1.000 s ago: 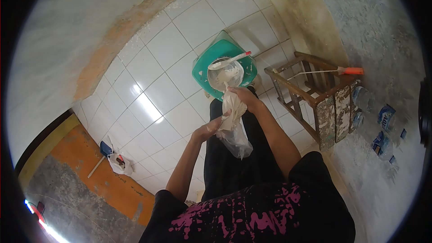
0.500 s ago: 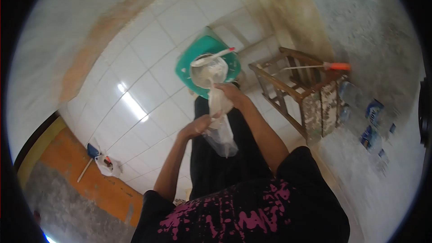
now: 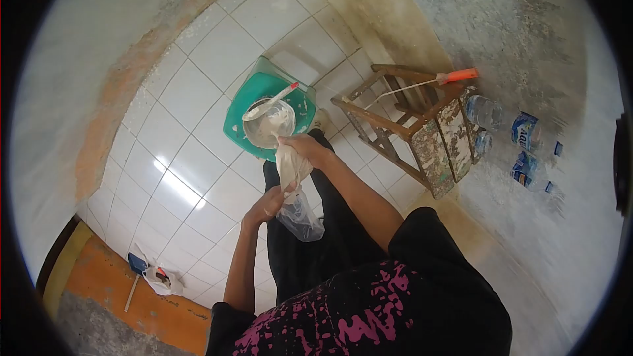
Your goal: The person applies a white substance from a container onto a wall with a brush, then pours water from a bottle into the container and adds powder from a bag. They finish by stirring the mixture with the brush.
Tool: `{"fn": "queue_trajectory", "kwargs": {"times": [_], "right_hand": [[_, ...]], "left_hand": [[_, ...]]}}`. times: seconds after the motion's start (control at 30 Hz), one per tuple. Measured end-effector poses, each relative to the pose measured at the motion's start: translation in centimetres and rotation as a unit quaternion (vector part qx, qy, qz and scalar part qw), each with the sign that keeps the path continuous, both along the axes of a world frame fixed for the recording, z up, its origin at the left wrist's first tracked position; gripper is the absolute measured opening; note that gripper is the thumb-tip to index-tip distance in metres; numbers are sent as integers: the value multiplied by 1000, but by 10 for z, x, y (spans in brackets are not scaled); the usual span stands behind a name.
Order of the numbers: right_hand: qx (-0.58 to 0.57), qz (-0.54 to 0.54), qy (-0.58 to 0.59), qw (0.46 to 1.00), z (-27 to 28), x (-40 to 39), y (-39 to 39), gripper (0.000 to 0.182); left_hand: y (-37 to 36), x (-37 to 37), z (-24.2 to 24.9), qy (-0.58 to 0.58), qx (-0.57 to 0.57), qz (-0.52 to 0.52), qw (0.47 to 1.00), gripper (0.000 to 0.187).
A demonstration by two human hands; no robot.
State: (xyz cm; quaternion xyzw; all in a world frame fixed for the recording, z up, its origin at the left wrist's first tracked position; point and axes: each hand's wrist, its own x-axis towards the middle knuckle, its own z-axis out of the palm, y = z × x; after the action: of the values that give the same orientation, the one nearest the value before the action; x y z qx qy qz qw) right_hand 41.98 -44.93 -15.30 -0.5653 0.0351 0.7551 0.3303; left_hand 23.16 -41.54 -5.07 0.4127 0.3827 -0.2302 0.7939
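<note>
A plastic bag, whitish above and clear at its lower end, is stretched between my hands. My right hand is closed around its upper end, right at the rim of a round tub that contains pale, wet-looking paste. Lower down, my left hand grips the bag's side. Whether the bag's mouth is open is hidden by my fingers. Across the tub lies a tool with a white handle and red tip. The tub stands on a green plastic stool or tray with white smears.
To the right, a worn wooden stool lies tipped over, with an orange-handled long-rod tool across it. Several water bottles lie by the wall. At lower left are a white bag and a blue-headed tool. White tiles cover the floor.
The view has shifted, so the tub, stool and bottles appear further left. Both hands keep hold of the bag beside the tub, its upper end still at the rim.
</note>
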Motion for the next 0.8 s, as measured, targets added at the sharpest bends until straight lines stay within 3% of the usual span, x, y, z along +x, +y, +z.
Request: {"fn": "queue_trajectory", "kwargs": {"times": [0.33, 0.57, 0.63, 0.8], "right_hand": [[-11, -3, 13, 1000, 0, 4, 2, 34], [-5, 22, 28, 999, 1, 6, 6, 32], [7, 7, 36, 999, -1, 2, 6, 32], [0, -5, 53, 999, -3, 2, 5, 32]], "left_hand": [[-2, -2, -1, 1, -27, 41, 999, 84], [-13, -7, -8, 5, 65, 30, 997, 77], [-14, -6, -10, -4, 90, -6, 996, 87], [-27, -11, -23, 7, 75, 28, 997, 83]]}}
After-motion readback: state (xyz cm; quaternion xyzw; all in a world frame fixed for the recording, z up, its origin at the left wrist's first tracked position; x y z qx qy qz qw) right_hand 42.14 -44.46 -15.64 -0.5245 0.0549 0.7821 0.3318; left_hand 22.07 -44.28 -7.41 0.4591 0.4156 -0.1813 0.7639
